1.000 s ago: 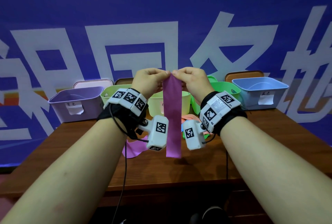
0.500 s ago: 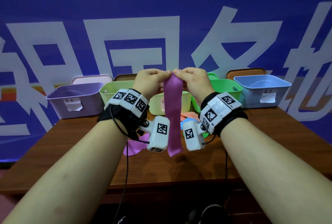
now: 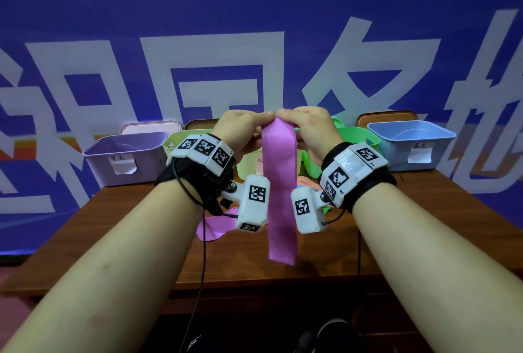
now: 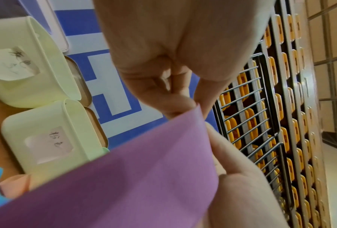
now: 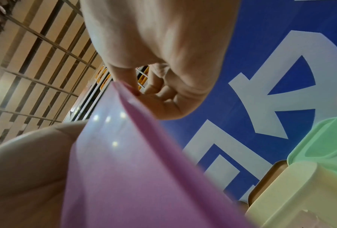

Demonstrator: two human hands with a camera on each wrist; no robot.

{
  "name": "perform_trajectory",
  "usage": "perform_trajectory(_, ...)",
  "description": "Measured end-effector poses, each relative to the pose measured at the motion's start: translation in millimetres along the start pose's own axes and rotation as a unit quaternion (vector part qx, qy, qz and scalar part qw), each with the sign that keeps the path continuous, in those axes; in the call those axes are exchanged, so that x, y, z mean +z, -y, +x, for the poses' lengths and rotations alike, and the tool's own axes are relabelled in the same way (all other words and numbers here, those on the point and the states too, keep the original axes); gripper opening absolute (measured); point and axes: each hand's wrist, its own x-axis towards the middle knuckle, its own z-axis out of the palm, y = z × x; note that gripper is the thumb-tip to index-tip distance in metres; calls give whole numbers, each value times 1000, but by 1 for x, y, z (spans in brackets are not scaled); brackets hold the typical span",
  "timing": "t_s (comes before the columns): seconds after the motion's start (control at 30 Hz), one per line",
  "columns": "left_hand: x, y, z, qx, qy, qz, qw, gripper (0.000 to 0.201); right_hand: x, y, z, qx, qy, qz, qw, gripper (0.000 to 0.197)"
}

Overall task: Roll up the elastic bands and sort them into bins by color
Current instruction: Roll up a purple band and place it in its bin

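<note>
A purple elastic band (image 3: pixel 280 191) hangs straight down between my raised hands, its lower end above the wooden table (image 3: pixel 424 219). My left hand (image 3: pixel 243 129) pinches the band's top left corner, thumb against forefinger. My right hand (image 3: pixel 307 129) pinches the top right corner the same way. The left wrist view shows the left hand (image 4: pixel 175 101) gripping the purple band (image 4: pixel 134 177) at its corner. In the right wrist view the right hand (image 5: pixel 144 91) holds the band (image 5: pixel 128 169) by its upper edge. A lilac bin (image 3: pixel 127 160) stands at the back left.
A row of bins lines the table's back edge: pale yellow-green bins (image 3: pixel 181 143), a green bin (image 3: pixel 356 140) and a blue bin (image 3: pixel 413 143). Another purple band (image 3: pixel 213 228) and orange and green bands (image 3: pixel 307 183) lie on the table behind my wrists.
The band's lower end hung twisted and narrow half a second ago; now it hangs flat again. Both hands stay at the top corners.
</note>
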Motion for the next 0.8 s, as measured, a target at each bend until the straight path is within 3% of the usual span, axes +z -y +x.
perform_trajectory(0.27,8,62,19,-87,5,72,994,15,-13,-53,0,144,52,-22,988,9)
perform_trajectory(0.43,14,119,50,-105,-25,44,993,16,-19,-105,17,192,56,-45,979,22)
perform_trajectory(0.6,20,163,93,-133,-18,27,991,19,-27,-155,52,228,52,-59,971,15)
perform_trajectory(0.8,28,213,136,-145,-1,21,989,15,-38,-205,85,237,22,-90,967,33)
